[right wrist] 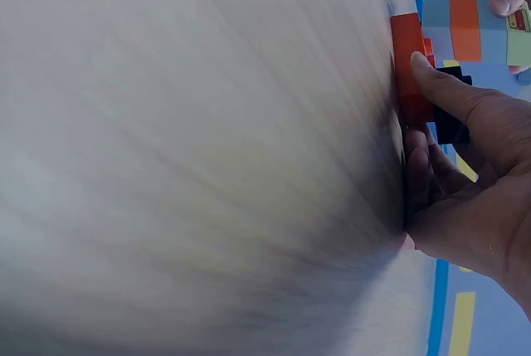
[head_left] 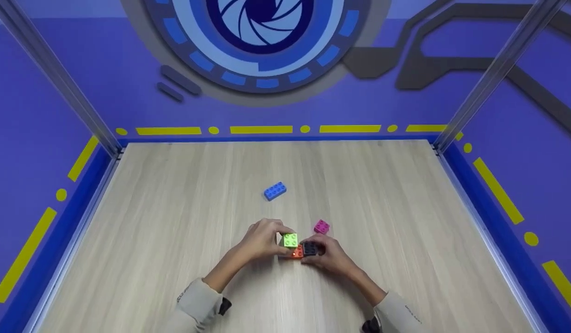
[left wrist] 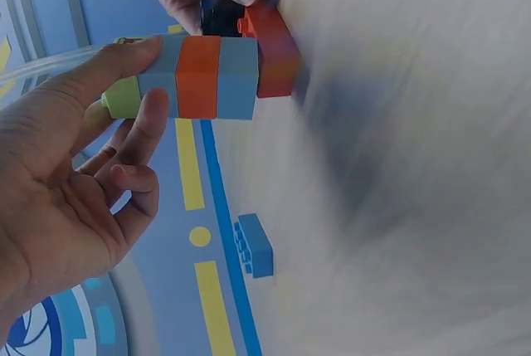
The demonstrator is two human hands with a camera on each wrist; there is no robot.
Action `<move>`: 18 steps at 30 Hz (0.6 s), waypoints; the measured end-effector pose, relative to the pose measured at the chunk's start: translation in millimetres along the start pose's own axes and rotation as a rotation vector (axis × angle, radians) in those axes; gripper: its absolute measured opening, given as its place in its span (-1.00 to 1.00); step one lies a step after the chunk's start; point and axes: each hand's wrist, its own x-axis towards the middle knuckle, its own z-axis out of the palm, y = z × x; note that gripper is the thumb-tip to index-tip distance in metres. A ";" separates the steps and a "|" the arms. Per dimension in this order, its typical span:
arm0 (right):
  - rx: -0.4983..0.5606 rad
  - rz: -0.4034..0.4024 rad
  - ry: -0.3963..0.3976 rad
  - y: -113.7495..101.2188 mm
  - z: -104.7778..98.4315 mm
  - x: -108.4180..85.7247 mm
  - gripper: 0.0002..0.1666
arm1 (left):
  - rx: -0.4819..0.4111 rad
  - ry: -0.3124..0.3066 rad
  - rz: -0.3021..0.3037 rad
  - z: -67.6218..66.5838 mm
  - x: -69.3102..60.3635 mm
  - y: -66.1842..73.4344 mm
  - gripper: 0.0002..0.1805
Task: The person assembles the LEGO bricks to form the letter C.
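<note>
My left hand [head_left: 263, 239] pinches the upper part of a brick stack [left wrist: 197, 78]. Its top is a lime-green brick [head_left: 290, 240]; below come pale blue, orange and pale blue ones. The stack's lower end is at one end of a long red-orange brick [left wrist: 275, 49] lying on the table; whether the studs are fully pressed together I cannot tell. At that brick's other end sits a black brick [head_left: 310, 248]. My right hand [head_left: 330, 254] grips the red-orange and black bricks, thumb against the red-orange side in the right wrist view.
A small pink brick [head_left: 322, 226] lies just beyond my right hand. Farther back is a long blue brick [head_left: 275, 190]. The wooden table [head_left: 183, 194] is bordered by blue-purple panels [head_left: 105, 99] and metal posts at the far corners.
</note>
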 end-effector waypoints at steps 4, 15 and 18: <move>-0.008 -0.006 -0.001 0.6 0.6 -0.1 -0.53 | -0.035 0.015 -0.031 -0.2 -4.5 -5.2 -0.56; 0.018 -0.006 0.004 2.5 2.0 0.7 -0.49 | -0.115 0.036 -0.046 6.3 -9.4 -15.8 -0.55; 0.017 0.003 0.009 2.5 1.1 0.2 -0.50 | -0.159 0.066 0.004 13.0 -10.1 -21.7 -0.56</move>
